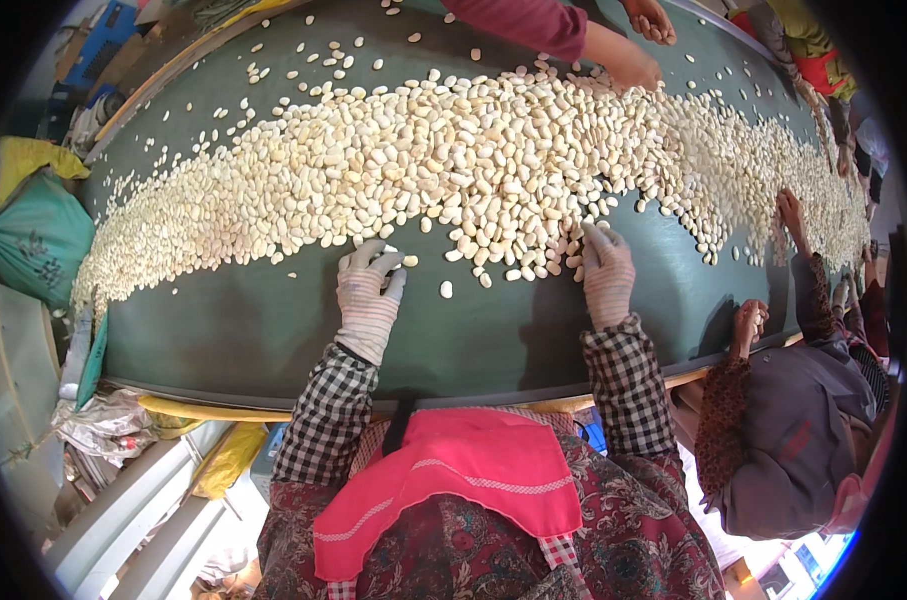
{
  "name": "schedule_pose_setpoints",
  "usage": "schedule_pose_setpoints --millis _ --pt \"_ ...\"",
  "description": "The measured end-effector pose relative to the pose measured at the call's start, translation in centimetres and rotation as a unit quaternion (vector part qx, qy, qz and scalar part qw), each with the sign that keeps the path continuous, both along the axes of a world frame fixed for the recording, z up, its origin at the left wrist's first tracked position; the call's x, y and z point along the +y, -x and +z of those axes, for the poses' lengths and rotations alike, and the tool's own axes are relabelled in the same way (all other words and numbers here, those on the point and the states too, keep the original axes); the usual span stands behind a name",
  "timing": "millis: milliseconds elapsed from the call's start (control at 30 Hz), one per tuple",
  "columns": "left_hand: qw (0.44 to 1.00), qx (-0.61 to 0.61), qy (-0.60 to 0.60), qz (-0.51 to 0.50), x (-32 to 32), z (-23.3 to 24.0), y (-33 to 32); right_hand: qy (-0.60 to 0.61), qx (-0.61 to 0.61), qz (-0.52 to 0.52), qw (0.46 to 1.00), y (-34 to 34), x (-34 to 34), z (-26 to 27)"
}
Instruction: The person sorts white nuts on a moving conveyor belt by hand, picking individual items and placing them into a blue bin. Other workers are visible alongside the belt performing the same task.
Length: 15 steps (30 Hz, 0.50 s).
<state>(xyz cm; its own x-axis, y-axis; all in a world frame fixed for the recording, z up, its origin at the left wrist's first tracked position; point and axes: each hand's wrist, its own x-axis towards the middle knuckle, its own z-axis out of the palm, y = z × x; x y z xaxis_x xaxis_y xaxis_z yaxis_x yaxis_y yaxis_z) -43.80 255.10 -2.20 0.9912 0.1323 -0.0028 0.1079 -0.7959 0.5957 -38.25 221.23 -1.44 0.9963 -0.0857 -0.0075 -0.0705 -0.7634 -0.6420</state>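
A long heap of pale white beans [453,142] lies across a dark green belt surface [461,345]. My left hand [371,281], in a light striped glove, is at the heap's near edge with its fingers curled; one or two beans show by the fingertips, and whether they are gripped is unclear. My right hand [608,266], gloved alike, reaches into the near edge of the heap, its fingertips against beans beside a bare notch. What lies under its fingers is hidden. A few loose beans, one of them a single bean [446,289], lie between my hands.
Across the belt, another person's hand [633,66] touches the heap and their other hand [652,22] holds beans. At right, a co-worker's hand [750,326] holds beans, with more people beyond. A tied green sack [37,232] stands at the left end. A yellow edge [205,409] borders the near side.
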Motion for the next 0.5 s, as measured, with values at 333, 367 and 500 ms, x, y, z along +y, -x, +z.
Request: schedule_pose_setpoints --millis 333,367,500 --pt "0.989 -0.031 0.143 0.005 1.8 -0.4 6.6 0.004 0.032 -0.024 0.999 2.8 3.0 2.3" --pt "0.983 -0.009 0.185 0.016 2.2 -0.4 7.3 0.014 -0.01 -0.003 1.0 1.7 3.5 2.4" --pt "0.951 0.047 0.305 0.03 4.2 -0.5 8.8 0.017 0.011 0.01 1.0 -1.5 7.1 0.9"
